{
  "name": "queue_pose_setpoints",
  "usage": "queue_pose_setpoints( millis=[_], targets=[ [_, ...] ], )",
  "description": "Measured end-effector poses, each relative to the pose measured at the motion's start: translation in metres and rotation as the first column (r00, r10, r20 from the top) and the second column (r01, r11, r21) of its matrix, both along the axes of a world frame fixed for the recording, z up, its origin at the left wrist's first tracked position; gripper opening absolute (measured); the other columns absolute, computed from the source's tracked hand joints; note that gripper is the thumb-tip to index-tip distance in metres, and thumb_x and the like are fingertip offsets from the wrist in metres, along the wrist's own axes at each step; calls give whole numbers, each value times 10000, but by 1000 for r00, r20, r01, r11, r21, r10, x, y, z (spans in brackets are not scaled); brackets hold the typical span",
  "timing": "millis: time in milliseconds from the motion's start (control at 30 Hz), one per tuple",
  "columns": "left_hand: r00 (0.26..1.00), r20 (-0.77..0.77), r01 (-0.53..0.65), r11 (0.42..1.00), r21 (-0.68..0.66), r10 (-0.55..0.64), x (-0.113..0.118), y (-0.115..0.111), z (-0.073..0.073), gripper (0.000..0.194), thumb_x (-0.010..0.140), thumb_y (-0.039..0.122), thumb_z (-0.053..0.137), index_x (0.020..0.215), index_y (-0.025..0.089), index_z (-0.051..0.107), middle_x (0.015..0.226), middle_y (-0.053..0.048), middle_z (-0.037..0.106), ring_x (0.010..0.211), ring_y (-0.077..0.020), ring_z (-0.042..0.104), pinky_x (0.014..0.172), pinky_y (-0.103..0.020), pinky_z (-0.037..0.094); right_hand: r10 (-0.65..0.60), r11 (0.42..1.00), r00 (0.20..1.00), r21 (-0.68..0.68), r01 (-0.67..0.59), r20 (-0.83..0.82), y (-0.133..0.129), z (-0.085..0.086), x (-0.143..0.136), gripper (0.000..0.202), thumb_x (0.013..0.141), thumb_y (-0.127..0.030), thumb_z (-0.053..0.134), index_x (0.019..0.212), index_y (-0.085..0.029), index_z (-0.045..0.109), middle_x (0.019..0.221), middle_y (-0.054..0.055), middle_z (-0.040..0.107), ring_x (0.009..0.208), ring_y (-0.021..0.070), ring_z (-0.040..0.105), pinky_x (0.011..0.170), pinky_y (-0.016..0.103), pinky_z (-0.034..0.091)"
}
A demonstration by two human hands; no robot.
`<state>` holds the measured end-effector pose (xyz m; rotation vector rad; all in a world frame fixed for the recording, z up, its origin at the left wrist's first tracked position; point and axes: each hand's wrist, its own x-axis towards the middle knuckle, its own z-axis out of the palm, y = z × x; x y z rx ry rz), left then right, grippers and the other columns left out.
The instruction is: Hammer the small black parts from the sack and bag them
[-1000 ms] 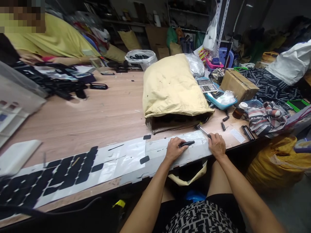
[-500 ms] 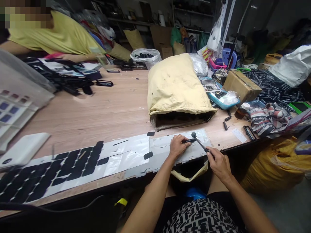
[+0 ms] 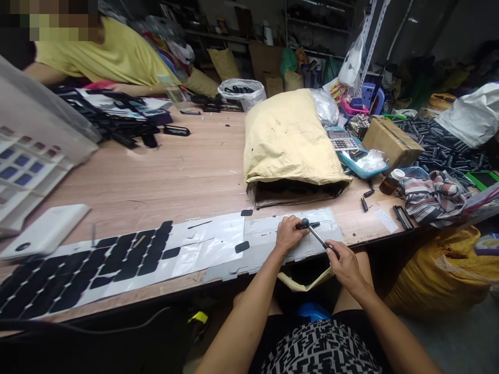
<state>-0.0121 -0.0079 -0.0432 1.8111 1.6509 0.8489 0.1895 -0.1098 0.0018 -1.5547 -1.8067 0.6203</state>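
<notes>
My left hand [image 3: 288, 235] is closed on a small black part [image 3: 314, 225], pinning it against the grey sheet [image 3: 268, 249] at the table's front edge. In my right hand [image 3: 348, 264] is a small hammer [image 3: 318, 237] with a dark round head and a slim metal shaft. Its head is over the left end of the black part, close to my left fingertips; I cannot tell whether the two touch. My left fingers partly cover the part.
A large yellow sack [image 3: 288, 135] lies open-ended beyond my hands. Leftward, black pads [image 3: 125, 249] cover a white sheet. A calculator [image 3: 341, 140], a cardboard box [image 3: 392, 143] and a brown bottle [image 3: 391, 183] stand right. A person in a yellow shirt [image 3: 132, 57] leans over the table at far left.
The hammer head has moved left and slightly down, over the black part and nearer my left fingertips. My left hand keeps its hold. The whole view has shifted slightly.
</notes>
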Motion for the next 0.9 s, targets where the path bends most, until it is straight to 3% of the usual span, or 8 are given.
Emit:
queue_pose_setpoints(
  millis=[167, 267, 433, 567, 733, 900],
  targets=[
    [1000, 5, -3, 1000, 2, 3, 0, 2, -1, 120, 750, 292, 809, 791, 252, 703, 881, -3, 658, 951, -225, 550, 873, -365, 411, -43, 999, 999, -5, 43, 17, 8, -3, 7, 306, 938, -314, 513, 1162, -231, 704, 1111, 60, 737, 1020, 203, 687, 908, 334, 545],
    [1000, -2, 7, 1000, 12, -7, -1, 2, -4, 118, 750, 298, 811, 819, 257, 725, 880, -10, 664, 960, -233, 554, 872, -371, 417, -119, 992, 986, 49, 114, 121, 27, -1, 17, 304, 935, -315, 522, 1169, -239, 701, 1101, 56, 723, 1005, 203, 667, 897, 330, 522],
    [1000, -13, 23, 999, 28, -22, -1, 3, -4, 111, 763, 294, 799, 832, 247, 725, 870, -15, 669, 948, -236, 557, 859, -374, 423, -250, 965, 875, 176, 192, 414, 71, -11, 35, 293, 927, -249, 528, 1159, -234, 706, 1021, 67, 678, 963, 211, 597, 825, 312, 450],
    [1000, -10, 17, 999, 31, -17, -1, 2, -4, 100, 771, 288, 790, 834, 249, 723, 892, -14, 683, 966, -239, 564, 881, -382, 421, -281, 953, 807, 250, 171, 520, 93, -27, 36, 289, 936, -235, 522, 1173, -227, 687, 986, 66, 634, 926, 207, 531, 779, 301, 393],
    [999, -22, 32, 999, 37, -31, -3, 2, -9, 95, 780, 294, 776, 854, 254, 730, 892, -15, 667, 959, -235, 556, 869, -373, 429, -337, 933, 718, 319, 167, 609, 97, -37, 29, 308, 942, -258, 510, 1217, -218, 643, 974, 76, 584, 900, 224, 470, 754, 325, 334],
    [995, -38, 90, 995, 46, -88, -7, 2, -8, 123, 782, 324, 769, 880, 255, 742, 908, -22, 676, 964, -243, 555, 890, -383, 428, -338, 934, 700, 317, 167, 629, 95, -36, 28, 298, 929, -274, 538, 1205, -225, 638, 982, 71, 590, 906, 228, 463, 750, 324, 307]
  ],
)
